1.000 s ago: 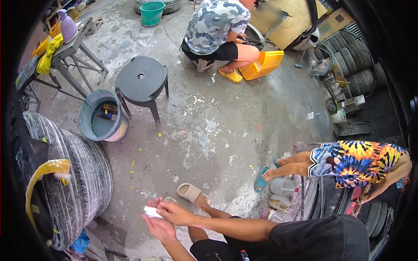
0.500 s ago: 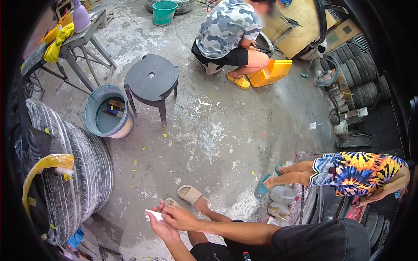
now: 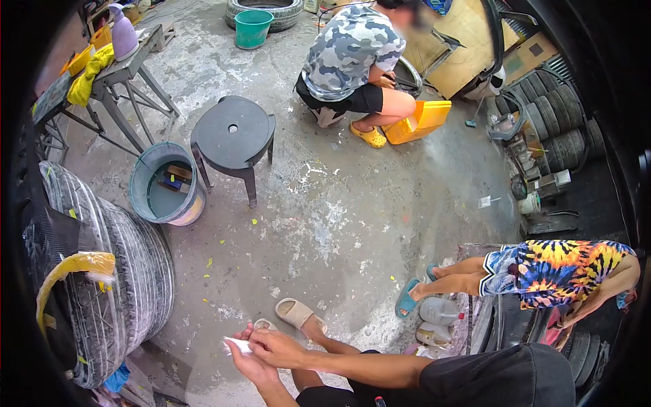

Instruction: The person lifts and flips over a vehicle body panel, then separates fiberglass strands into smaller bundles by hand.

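Note:
Both my hands are together low in view, above my sandalled feet. My left hand [image 3: 252, 365] is palm up, its thumb and fingers curled around a white piece with a frayed end [image 3: 234, 346]; whether it is tissue or a tuft of fibres I cannot make out. From the right, my right hand [image 3: 279, 349] reaches over and presses its fingers onto the same white piece in the left palm. Its fingertips and most of the piece are hidden. A beige sandal [image 3: 293, 311] on my foot lies just beyond the hands.
A grey stool [image 3: 234, 132] and a water bucket [image 3: 146, 203] stand ahead. Large tires [image 3: 142, 271] line the left. A person in a camouflage shirt [image 3: 352, 54] crouches by a yellow box [image 3: 430, 119]; another in a colourful shirt [image 3: 569, 271] bends over at right.
The view has shifted slightly, so the floor objects sit a little lower. My hands stay joined around the white piece, with little visible movement.

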Demonstrator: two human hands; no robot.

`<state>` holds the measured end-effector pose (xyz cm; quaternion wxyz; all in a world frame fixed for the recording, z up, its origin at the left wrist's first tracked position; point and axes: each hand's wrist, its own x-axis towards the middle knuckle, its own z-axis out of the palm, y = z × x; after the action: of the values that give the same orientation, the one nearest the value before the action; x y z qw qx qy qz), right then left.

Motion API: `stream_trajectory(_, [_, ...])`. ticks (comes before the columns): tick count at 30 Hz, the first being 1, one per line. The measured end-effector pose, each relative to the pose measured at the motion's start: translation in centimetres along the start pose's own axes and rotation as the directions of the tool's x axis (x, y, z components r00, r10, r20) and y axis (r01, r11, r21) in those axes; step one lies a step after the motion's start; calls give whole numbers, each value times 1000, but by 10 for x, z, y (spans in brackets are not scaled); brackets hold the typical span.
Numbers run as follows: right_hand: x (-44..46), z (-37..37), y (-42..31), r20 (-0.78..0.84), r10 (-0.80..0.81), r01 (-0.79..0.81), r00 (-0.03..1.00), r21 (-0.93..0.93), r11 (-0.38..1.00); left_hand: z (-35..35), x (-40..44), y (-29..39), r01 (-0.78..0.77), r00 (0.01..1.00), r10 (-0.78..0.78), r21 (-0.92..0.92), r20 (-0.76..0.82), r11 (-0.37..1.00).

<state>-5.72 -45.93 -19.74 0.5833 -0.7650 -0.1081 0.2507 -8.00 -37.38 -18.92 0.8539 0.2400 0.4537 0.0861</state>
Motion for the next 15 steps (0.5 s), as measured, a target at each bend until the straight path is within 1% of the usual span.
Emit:
stream_trajectory(2, [-2,-4,-6,55,23,-22,998,-18,1000,3,-2,3,21,999,-19,-58,26,998])
stream_trajectory(3, [-3,-5,-7,55,21,-20,998,-16,1000,1,0,2,19,999,-17,-57,27,998])
stream_trajectory(5, [-6,-6,-8,22,-14,15,1000,-68,998,-8,7,-3,122,982,-142,-160,-124,980])
stream_trajectory(6, [-9,-2,-4,21,-16,17,1000,-68,998,-14,9,-5,121,982,-141,-159,-123,980])
stream_trajectory(8, [-13,6,5,-47,-78,74,996,-83,994,-26,14,-8,103,992,-110,-118,-53,988])
stream_trajectory(9, [-13,6,5,-48,-81,77,996,-85,993,-25,14,-6,103,993,-110,-119,-50,988])
stream_trajectory(11, [-15,6,3,-47,-92,88,995,-84,993,-24,14,-2,134,984,-147,-124,-102,983])
stream_trajectory(15, [-18,5,-9,-71,-109,102,991,-97,990,-37,19,0,146,980,-164,-154,-112,977])
